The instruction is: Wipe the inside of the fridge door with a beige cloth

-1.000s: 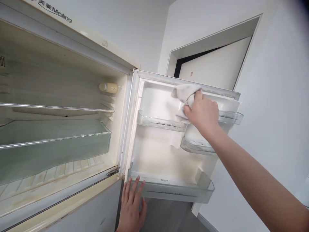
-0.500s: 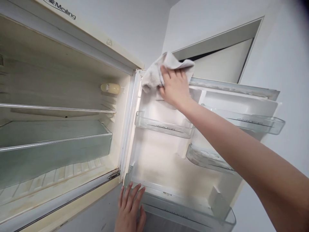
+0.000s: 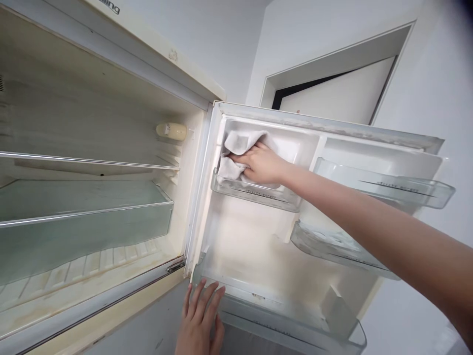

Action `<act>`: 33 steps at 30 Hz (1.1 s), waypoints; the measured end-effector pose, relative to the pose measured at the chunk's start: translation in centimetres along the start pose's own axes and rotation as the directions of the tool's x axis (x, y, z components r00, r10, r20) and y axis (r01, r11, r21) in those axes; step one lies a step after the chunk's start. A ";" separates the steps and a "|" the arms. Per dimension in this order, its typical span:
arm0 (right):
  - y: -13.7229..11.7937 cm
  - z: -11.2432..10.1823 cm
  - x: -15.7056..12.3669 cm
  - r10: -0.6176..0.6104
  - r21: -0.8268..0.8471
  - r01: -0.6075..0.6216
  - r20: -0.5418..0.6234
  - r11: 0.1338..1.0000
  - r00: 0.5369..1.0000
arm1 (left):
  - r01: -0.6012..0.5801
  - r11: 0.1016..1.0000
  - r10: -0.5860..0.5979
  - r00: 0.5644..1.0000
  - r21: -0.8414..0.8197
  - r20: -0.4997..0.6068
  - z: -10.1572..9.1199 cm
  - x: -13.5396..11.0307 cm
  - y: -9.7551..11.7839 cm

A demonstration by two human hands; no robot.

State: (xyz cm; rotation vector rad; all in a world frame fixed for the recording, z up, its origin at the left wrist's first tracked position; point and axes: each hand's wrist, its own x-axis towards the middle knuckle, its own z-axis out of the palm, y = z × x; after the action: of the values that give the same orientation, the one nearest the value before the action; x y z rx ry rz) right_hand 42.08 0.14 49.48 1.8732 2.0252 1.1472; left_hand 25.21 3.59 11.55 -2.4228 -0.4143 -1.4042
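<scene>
Fingers [image 3: 254,162] press a cloth [image 3: 236,144] against the fridge door [image 3: 251,241].

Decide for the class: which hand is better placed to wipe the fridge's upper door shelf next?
The right hand seems better placed: it grips the cloth right at the upper door shelf. The left hand holds nothing and sits low, by the door's bottom shelf.

Even, bright light on the refrigerator door [image 3: 251,241]; wide-angle edges bow outward.
</scene>
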 end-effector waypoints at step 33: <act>-0.5 -1.0 -3.0 0.147 0.282 -0.214 0.241 0.935 0.959 | -0.006 1.000 0.006 1.000 -0.021 0.004 -0.6 -0.2 0.1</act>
State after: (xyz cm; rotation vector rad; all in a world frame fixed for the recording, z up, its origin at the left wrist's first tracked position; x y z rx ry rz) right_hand 41.72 -2.92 48.69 2.2606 2.0324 0.6498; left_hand 24.71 3.23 11.59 -2.4425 -0.3953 -1.4080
